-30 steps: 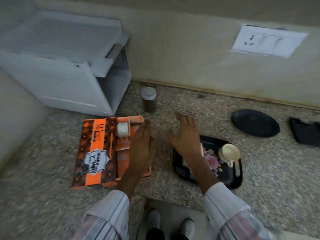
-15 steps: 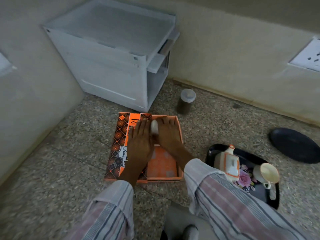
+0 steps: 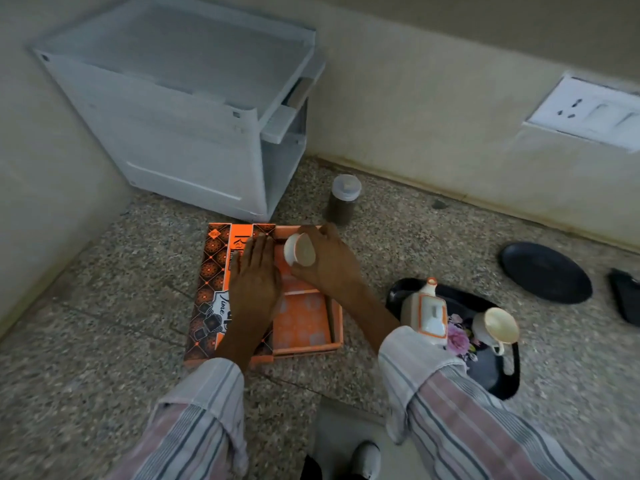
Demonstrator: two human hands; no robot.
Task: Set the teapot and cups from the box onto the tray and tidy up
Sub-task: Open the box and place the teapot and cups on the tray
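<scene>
An orange patterned box lies open on the speckled counter, its lid flap folded to the left. My left hand lies flat on that flap, fingers together. My right hand grips a white cup tilted on its side above the box's far compartment. To the right, a black tray with a flower print carries a white teapot with orange trim and a second white cup.
A white plastic rack stands at the back left against the wall. A dark jar with a pale lid stands behind the box. A black round plate and a black object lie at the right. A wall socket is above.
My right hand went from above the tray across to the box, closed on the white cup and tipped it up out of the far compartment. The left hand stayed on the flap.
</scene>
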